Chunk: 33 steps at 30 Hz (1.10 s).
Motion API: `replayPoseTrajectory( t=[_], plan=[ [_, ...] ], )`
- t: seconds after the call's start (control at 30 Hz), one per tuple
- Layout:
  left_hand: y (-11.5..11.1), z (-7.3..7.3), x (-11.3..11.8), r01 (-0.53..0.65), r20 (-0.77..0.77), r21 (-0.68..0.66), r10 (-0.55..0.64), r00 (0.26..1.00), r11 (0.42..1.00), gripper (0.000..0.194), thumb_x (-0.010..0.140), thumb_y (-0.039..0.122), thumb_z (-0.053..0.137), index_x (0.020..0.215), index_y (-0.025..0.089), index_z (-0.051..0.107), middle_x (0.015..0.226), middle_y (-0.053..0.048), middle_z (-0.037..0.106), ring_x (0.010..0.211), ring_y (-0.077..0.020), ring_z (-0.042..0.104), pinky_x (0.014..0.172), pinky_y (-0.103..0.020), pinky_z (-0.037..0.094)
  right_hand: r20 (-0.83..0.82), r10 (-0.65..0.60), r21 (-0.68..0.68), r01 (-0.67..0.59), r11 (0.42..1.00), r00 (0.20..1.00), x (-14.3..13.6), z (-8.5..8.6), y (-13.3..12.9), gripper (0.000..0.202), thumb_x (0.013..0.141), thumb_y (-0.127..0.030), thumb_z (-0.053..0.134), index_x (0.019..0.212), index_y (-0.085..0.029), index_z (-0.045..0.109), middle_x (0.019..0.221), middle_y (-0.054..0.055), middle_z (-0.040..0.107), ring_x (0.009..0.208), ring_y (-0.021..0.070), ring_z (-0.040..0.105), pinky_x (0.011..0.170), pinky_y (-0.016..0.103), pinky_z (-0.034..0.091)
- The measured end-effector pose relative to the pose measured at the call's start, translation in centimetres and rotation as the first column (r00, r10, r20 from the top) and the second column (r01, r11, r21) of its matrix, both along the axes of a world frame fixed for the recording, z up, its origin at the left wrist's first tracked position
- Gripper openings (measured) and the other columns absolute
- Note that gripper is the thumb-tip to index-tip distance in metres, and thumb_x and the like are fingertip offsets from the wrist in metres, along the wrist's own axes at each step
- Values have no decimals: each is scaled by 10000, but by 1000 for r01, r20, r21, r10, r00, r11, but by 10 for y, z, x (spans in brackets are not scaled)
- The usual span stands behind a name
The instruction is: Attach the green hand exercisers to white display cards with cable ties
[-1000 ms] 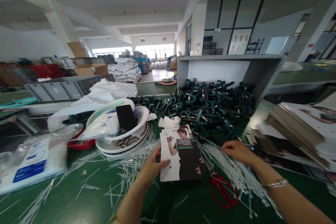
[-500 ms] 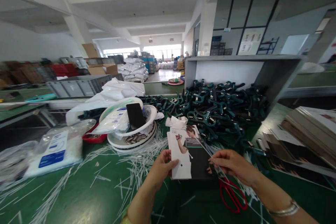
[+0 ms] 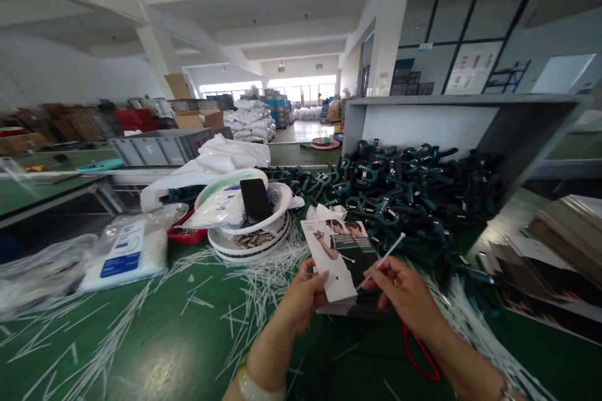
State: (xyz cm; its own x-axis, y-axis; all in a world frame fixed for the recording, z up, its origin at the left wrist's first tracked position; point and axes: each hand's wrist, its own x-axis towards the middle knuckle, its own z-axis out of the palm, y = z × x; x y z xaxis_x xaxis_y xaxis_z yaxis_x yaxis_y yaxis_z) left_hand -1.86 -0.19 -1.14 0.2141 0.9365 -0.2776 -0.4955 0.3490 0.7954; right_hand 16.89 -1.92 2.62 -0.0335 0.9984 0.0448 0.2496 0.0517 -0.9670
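My left hand (image 3: 308, 291) grips the lower left edge of a printed card (image 3: 335, 263), thumb on top, tilted above a stack of similar cards (image 3: 357, 307). Between the fingers of my right hand (image 3: 395, 285) is a thin white cable tie (image 3: 386, 255), its head pointing up and its lower end close to the card's lower right edge. Red-handled scissors (image 3: 420, 354) lie partly hidden beneath my right forearm. Behind the card is a heap of dark green clamps (image 3: 385, 182).
A grey crate (image 3: 536, 131) lies on its side behind the clamps. White bowls (image 3: 249, 250) with metal parts and a black phone (image 3: 255, 200) stand left of centre. Loose cable ties (image 3: 263, 288) cover the green table (image 3: 164, 351). More cards (image 3: 564, 250) are stacked at right.
A card in my left hand is now tilted and apart from the stack. My right hand has moved slightly left and now holds up a cable tie. The view has shifted a little.
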Motion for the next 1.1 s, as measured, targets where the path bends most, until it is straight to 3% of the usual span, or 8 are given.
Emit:
replayPoseTrajectory(
  t=[0.17, 0.33, 0.47, 0.57, 0.67, 0.97, 1.03, 1.1],
  plan=[
    [-4, 3, 1, 13, -20, -15, -13, 1000, 1000, 441, 689, 156, 670, 1037, 183, 401, 904, -69, 656, 693, -173, 655, 637, -312, 536, -71, -78, 95, 84, 992, 994, -17, -18, 4, 326, 765, -514, 560, 789, -195, 495, 804, 78, 650, 767, 232, 655, 481, 298, 546],
    [-6, 4, 6, 10, -2, 18, -10, 1000, 1000, 439, 671, 174, 700, 1005, 174, 416, 899, -59, 648, 699, -166, 649, 628, -299, 541, -74, -103, 90, 109, 990, 992, -21, -27, 5, 304, 789, -498, 538, 812, -199, 488, 822, 81, 665, 750, 228, 657, 487, 307, 542],
    [-8, 7, 10, -1, 28, 20, 1, 1000, 1000, 428, 689, 196, 692, 1018, 175, 420, 904, -53, 640, 690, -150, 643, 608, -272, 541, 61, -139, 127, 130, 983, 988, -20, -29, 4, 283, 792, -481, 519, 759, -200, 517, 723, 54, 667, 664, 205, 639, 505, 294, 504],
    [-10, 9, 8, 95, 124, 2, -94, 988, 995, 416, 686, 180, 663, 1045, 168, 452, 870, -46, 637, 633, -119, 627, 534, -201, 510, 181, -197, 228, 154, 961, 963, -18, -30, 5, 269, 798, -448, 507, 722, -194, 555, 689, 38, 650, 651, 185, 607, 603, 300, 476],
    [-11, 8, 10, 197, 178, -24, -190, 966, 980, 403, 640, 141, 658, 1018, 146, 519, 831, -45, 637, 619, -106, 614, 500, -160, 479, 209, -227, 219, 180, 959, 951, -16, -30, 5, 268, 795, -428, 495, 687, -192, 564, 671, 28, 633, 638, 177, 581, 596, 286, 446],
    [-14, 2, 25, 184, -289, 57, -160, 944, 981, 268, 616, 256, 680, 843, 122, 629, 617, -15, 631, 457, -76, 541, 385, -144, 333, 371, -129, 181, 64, 981, 920, -5, -27, 1, 194, 763, -355, 507, 737, -183, 591, 687, 29, 615, 619, 172, 566, 587, 297, 454],
    [-13, 4, 19, 148, -303, 41, -129, 944, 988, 222, 626, 231, 626, 825, 133, 626, 565, 7, 609, 424, -71, 523, 364, -138, 291, 388, -212, 253, 118, 960, 897, 3, -29, -2, 230, 776, -359, 511, 894, -178, 592, 767, 42, 633, 646, 178, 579, 568, 298, 464],
    [-12, 8, 13, 80, -257, 4, -76, 963, 997, 243, 608, 187, 574, 845, 152, 615, 502, 41, 567, 378, -62, 484, 355, -138, 280, 396, -370, 459, 168, 872, 840, 9, -30, -8, 346, 789, -357, 517, 1077, -168, 543, 965, 96, 630, 789, 209, 601, 617, 325, 488]
  ],
)
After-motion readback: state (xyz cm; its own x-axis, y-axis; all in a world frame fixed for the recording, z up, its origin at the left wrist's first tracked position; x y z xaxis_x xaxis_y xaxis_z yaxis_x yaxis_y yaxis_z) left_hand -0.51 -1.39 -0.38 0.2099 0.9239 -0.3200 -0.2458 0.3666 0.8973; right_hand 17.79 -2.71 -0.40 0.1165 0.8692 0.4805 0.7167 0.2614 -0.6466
